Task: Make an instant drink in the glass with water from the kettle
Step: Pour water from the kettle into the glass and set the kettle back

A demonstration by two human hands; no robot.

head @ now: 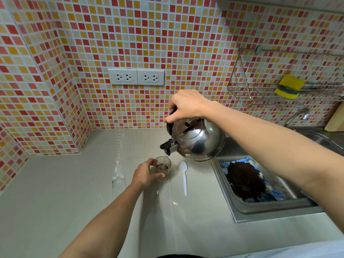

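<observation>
From the head view, the right hand [188,105] is clenched around the black handle of the steel kettle [197,140], which is held in the air and tilted with its spout down toward the left; a thin stream of water [165,159] falls from the spout into the glass [162,169]; the glass stands upright on the grey desk [74,192], near its middle and close to the sink's left edge, with dark liquid at its bottom; the left hand [146,174] has its fingers [160,176] wrapped around the glass from the left; a white plastic spoon [184,176] lies flat on the desk just right of the glass, between it and the sink [242,209]; dark grounds on something blue lie in the sink; a yellow sponge [290,86] sits in the wire rack [240,90] on the tiled wall.
</observation>
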